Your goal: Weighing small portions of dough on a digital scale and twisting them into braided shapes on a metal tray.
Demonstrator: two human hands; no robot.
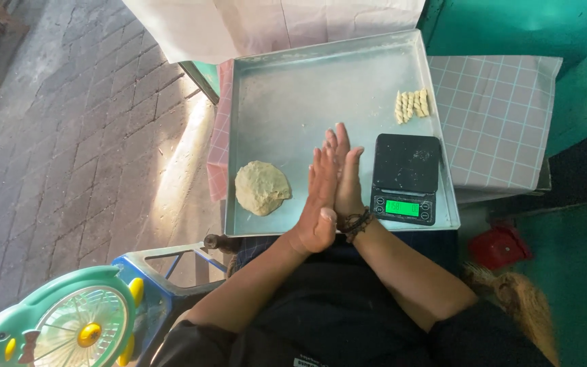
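Currently left hand and right hand pressed palm to palm over metal tray, anything between palms hidden; dough lump left, digital scale right, twisted dough pieces far right

1. The person wore a black top with short sleeves.
2. The forearms were bare.
3. A dark braided bracelet circled the right wrist.
4. No gloves covered the hands.

Daylight, bright and even; sharp focus mid-frame. Sun streak falls on the paved floor at left centre. Metal tray shows dull glare; frame edges slightly bowed.
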